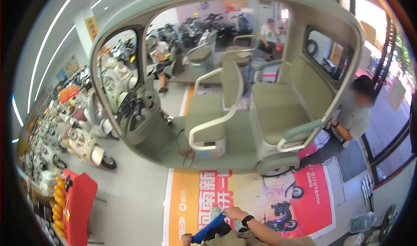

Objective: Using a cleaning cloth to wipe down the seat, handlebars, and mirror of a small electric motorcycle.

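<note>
A blue cloth is stretched slantwise between my two hands, low in the picture. My right hand, with a black band at the wrist, grips its upper end. At the lower end, my left hand holds on, partly cut off by the picture's bottom edge. Ahead of me stands a pale green three-wheeled vehicle with an open-sided cabin. Its front seat, rear bench, handlebar console and rear wheel face my way. A reddish cord lies on its floor.
A printed floor mat with writing lies under my feet. A person stands behind the vehicle; two others sit beyond it. Scooters line the left, near a red-covered table. A plastic bottle lies at lower right.
</note>
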Available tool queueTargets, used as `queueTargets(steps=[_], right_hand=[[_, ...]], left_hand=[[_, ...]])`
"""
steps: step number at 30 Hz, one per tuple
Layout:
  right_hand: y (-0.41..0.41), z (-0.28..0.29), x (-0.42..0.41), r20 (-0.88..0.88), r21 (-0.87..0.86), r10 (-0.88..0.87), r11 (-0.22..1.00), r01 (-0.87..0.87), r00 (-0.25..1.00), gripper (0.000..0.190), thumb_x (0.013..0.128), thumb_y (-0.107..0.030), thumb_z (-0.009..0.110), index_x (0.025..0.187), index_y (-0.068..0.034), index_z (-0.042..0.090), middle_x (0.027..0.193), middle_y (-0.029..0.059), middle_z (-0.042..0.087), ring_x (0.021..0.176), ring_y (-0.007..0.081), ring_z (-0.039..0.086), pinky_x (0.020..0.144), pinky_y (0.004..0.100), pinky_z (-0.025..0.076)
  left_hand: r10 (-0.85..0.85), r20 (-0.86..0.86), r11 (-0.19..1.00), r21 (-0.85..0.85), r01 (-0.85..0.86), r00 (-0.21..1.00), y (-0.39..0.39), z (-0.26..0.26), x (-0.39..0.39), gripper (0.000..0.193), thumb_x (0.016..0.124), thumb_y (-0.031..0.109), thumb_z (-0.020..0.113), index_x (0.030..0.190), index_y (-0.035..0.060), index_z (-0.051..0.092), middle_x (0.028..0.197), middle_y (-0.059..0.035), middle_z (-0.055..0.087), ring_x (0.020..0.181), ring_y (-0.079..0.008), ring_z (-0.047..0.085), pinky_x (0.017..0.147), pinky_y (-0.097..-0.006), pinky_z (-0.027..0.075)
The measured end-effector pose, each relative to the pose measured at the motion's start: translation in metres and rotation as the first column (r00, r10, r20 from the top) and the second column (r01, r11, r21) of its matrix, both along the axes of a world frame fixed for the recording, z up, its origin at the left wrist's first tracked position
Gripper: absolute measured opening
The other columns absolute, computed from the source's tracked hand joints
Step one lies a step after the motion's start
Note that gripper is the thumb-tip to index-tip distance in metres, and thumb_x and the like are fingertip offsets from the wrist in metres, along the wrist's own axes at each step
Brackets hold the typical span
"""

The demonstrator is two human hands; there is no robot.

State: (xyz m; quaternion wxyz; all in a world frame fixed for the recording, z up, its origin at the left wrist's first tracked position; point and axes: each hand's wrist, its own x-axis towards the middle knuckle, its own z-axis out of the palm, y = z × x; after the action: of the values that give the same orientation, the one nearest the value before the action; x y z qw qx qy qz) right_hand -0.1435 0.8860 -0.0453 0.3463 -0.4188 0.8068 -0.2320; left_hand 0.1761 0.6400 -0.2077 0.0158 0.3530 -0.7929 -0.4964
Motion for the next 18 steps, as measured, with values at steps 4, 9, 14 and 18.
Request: queueTargets(steps=[4,9,14,18], right_hand=[[-0.011,-0.006,0.048,0.023,0.005,0.220,0.975,-0.220,0.975,0.031,0.092,-0.032,0.047,0.101,-0.006,0.061,0.092,0.0190,0.064,0.089,0.0375,0.061,0.074,0.0482,0.049],[-0.038,0.013,0.086,-0.080,-0.197,0.300,0.930,-0.310,0.951,0.027,0.091,-0.027,0.050,0.101,-0.002,0.058,0.092,0.0208,0.062,0.086,0.0397,0.060,0.071,0.0473,0.049],[-0.038,0.025,0.086,0.055,-0.126,0.220,0.969,-0.211,0.974,0.024,0.089,-0.021,0.051,0.103,-0.002,0.057,0.095,0.0214,0.062,0.089,0.0391,0.059,0.073,0.0470,0.048],[-0.031,0.026,0.076,0.088,-0.152,0.090,0.986,-0.075,0.992,0.024,0.088,-0.017,0.051,0.104,-0.001,0.057,0.092,0.0231,0.062,0.085,0.0412,0.059,0.073,0.0471,0.047]], left_hand=[[0.391,0.243,0.919,-0.150,-0.364,0.888,0.099,0.015,0.061,0.024,0.077,0.010,0.050,0.082,0.0047,0.073,0.081,-0.0202,0.068,0.081,-0.0290,0.067,0.076,-0.0361,0.051],[0.580,0.182,0.814,-0.182,-0.552,0.794,0.113,0.062,0.063,0.028,0.071,0.006,0.052,0.093,-0.0028,0.067,0.080,-0.0253,0.066,0.077,-0.0341,0.066,0.072,-0.0367,0.051],[0.530,0.087,0.846,-0.122,-0.519,0.843,0.082,0.082,0.014,0.031,0.072,0.004,0.047,0.096,-0.0022,0.066,0.082,-0.0200,0.066,0.076,-0.0253,0.065,0.070,-0.0337,0.050],[0.290,-0.093,0.956,-0.022,-0.293,0.952,0.061,0.104,-0.043,0.028,0.074,0.005,0.051,0.098,-0.0006,0.065,0.075,-0.0194,0.065,0.070,-0.0291,0.063,0.066,-0.0360,0.049]])
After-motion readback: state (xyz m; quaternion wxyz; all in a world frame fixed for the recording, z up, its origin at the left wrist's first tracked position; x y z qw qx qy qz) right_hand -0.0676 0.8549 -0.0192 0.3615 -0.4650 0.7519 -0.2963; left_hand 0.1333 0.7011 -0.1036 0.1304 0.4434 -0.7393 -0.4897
